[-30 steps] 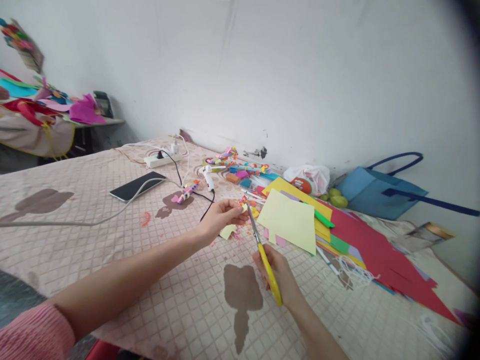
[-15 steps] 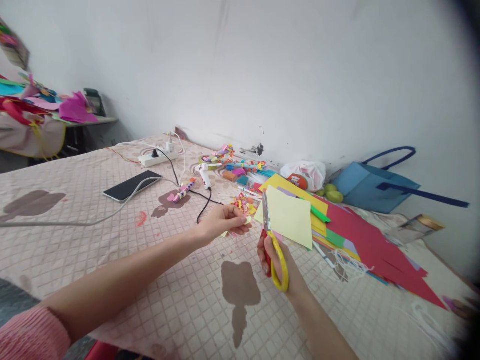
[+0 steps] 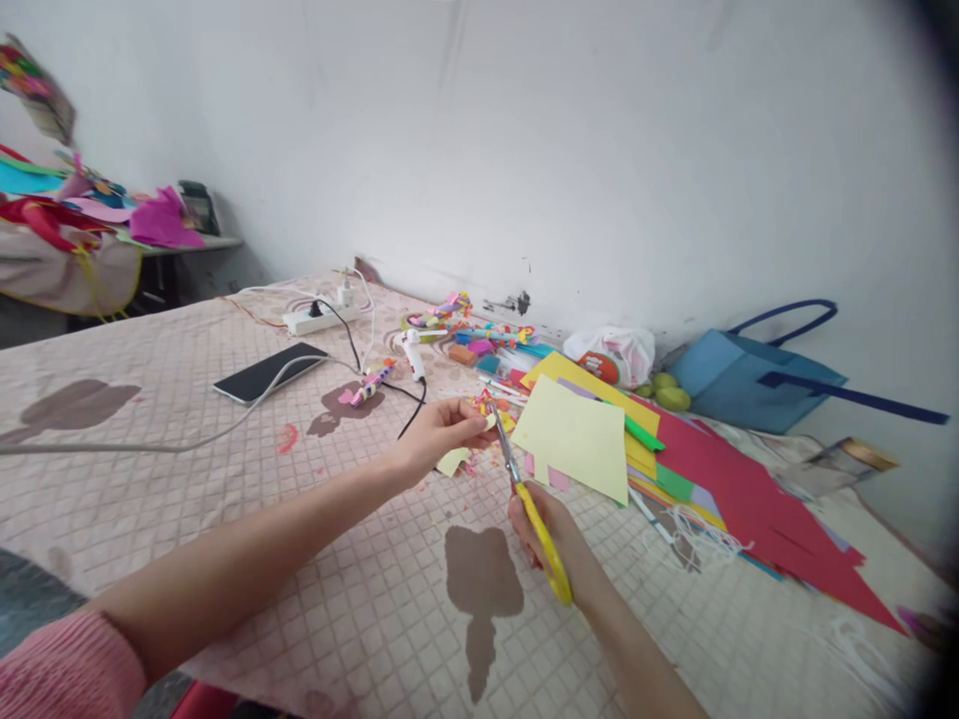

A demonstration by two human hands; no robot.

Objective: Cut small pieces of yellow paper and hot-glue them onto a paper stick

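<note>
My left hand (image 3: 442, 434) pinches a small pale yellow paper piece (image 3: 490, 421) between thumb and fingers. Yellow-handled scissors (image 3: 540, 529) are gripped in my right hand (image 3: 545, 521), their blades angled up and left so that the tips reach the paper piece. Whether the blades are on the paper or just beside it, I cannot tell. Under my left hand lies a larger pale yellow scrap (image 3: 454, 460). Colourful paper bits (image 3: 503, 411) are heaped just behind the scissor tips. A pale yellow sheet (image 3: 573, 434) rests on the stack right of the scissors.
Left of my hands lie a white glue gun (image 3: 412, 355), a decorated stick (image 3: 367, 384), a dark phone (image 3: 270, 372) and a power strip (image 3: 319, 318). Red paper (image 3: 749, 489), white string (image 3: 704, 536) and a blue bag (image 3: 756, 379) are on the right. Cables cross the left side.
My right hand has turned the scissors leftward, bringing the tips to the paper piece in my left hand. My left hand has risen slightly, uncovering the pale yellow scrap below.
</note>
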